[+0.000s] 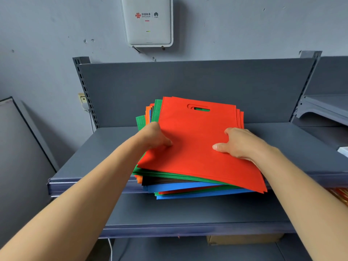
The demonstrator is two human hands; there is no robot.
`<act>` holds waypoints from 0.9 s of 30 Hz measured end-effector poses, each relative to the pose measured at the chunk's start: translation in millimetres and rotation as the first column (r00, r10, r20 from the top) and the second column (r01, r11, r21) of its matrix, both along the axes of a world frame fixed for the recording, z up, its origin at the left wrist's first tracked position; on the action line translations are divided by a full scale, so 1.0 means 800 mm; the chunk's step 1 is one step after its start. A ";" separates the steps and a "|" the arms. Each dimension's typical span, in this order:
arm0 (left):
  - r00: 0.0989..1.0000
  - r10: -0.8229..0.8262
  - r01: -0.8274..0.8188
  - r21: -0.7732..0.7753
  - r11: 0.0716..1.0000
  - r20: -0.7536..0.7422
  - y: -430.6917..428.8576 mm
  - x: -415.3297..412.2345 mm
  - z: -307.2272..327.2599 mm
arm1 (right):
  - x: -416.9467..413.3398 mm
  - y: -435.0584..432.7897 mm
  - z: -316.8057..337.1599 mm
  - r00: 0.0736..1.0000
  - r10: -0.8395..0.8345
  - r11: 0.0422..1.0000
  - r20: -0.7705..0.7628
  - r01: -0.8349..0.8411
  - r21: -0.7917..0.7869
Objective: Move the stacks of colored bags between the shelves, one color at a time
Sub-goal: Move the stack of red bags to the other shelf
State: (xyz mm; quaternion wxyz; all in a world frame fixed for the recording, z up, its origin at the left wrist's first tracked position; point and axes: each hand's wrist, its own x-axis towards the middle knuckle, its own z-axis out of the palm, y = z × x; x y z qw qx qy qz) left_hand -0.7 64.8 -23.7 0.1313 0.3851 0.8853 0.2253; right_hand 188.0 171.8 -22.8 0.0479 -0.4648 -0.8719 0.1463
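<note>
red bags (197, 151): plain bright red-orange, top of pile, no print; green visible through handle slot
green bags (140, 123): plain green, edges out at pile's 9 o'clock, thin band at its 6
orange bags (147, 114): plain orange, sliver at pile's 10 o'clock
dark bag (162, 180): black-brown layer, pile's 7 o'clock
blue bags (188, 186): plain blue, lowest layers, pile's 6 o'clock
shelf (105, 147): flat slate grey-blue
back panel (188, 85): same slate, darker
upright (84, 87): grey, row of dark slots, 10 o'clock
wall (47, 34): pale blue-grey, dark specks
wall box (148, 34): white, red logo, green light, 12 o'clock
cardboard box (244, 239): tan, 5 o'clock
edge item (339, 194): red-gold pattern, 4 o'clock, type unclear
</note>
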 end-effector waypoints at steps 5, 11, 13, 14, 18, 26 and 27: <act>0.983 -0.120 0.131 0.071 0.989 -0.139 0.006 0.002 -0.008 | -0.006 0.010 -0.007 1.000 -0.008 1.000 -0.021 0.008 -0.020; 0.860 -0.376 0.394 -0.019 0.919 -0.344 0.007 0.024 -0.011 | -0.006 0.021 -0.015 0.998 -0.045 0.999 -0.039 0.045 -0.001; 0.842 -0.394 0.403 -0.055 0.913 -0.369 0.005 0.026 -0.012 | -0.006 0.021 -0.015 0.998 -0.049 0.999 -0.036 0.049 0.014; 0.841 -0.389 0.398 -0.056 0.916 -0.376 0.004 0.026 -0.013 | -0.007 0.020 -0.015 0.998 -0.053 0.998 -0.031 0.053 0.024; 0.855 -0.321 0.358 0.017 0.933 -0.408 0.001 0.032 -0.013 | -0.012 0.018 -0.013 0.994 -0.106 0.993 -0.032 0.108 0.054; 0.946 0.120 -0.024 0.306 0.952 -0.300 -0.039 -0.009 0.003 | -0.041 -0.004 -0.007 0.990 -0.073 0.991 -0.123 0.086 0.104; 0.952 0.146 -0.063 0.293 0.954 -0.270 -0.047 -0.017 0.001 | -0.046 -0.006 -0.008 0.989 -0.047 0.995 -0.140 0.059 0.084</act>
